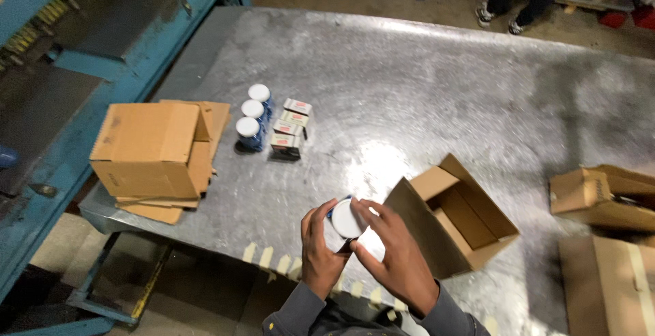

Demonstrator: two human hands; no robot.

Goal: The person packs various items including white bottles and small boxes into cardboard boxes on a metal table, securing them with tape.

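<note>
we hold a small jar [346, 218] low in the centre of the frame, its white lid facing up at us, so its long axis runs toward the camera. a sliver of blue shows at the lid's upper left edge. our left hand [319, 244] wraps its side, fingers curled close; our right hand [392, 247] pinches the lid rim. an open cardboard box [454, 213] sits just right, on the metal table [437, 83].

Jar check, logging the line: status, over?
Both hands, left and right, grip white-lidded jar. Open box beside right hand. Nothing in the way.
</note>
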